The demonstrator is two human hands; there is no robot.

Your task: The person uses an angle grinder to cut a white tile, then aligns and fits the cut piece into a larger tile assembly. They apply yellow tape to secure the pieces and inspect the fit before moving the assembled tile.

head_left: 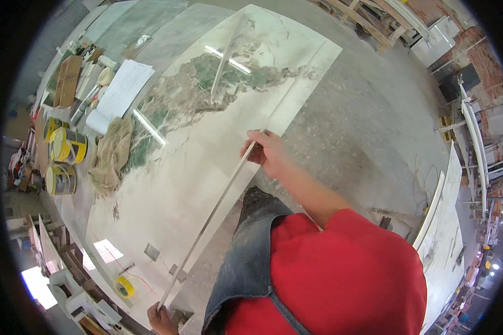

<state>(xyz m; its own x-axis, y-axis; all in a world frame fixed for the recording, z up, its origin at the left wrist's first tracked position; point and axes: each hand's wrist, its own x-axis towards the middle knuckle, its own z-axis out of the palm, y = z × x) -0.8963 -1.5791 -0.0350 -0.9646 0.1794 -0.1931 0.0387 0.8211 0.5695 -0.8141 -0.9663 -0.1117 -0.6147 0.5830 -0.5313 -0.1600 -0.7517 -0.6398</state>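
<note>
My right hand (pixel 264 153) pinches the far part of a long, thin, pale strip (pixel 209 219) between thumb and fingers. Its near end is in my left hand (pixel 162 320), at the lower edge of the view and partly cut off. The strip slants above the near side of a large polished stone slab (pixel 173 206), white with green and brown veining. Whether it touches the slab, I cannot tell. Two small grey squares (pixel 152 252) are on the slab near my left hand, one partly behind the strip. A yellow tape roll (pixel 124 287) lies farther left.
Across the slab sit several yellow-and-black buckets (pixel 69 146), a crumpled tan cloth (pixel 112 156), white paper sheets (pixel 127 85) and a brown box (pixel 67 81). A wooden frame (pixel 369 28) stands at the upper right. More slabs (pixel 444 245) lean at the right.
</note>
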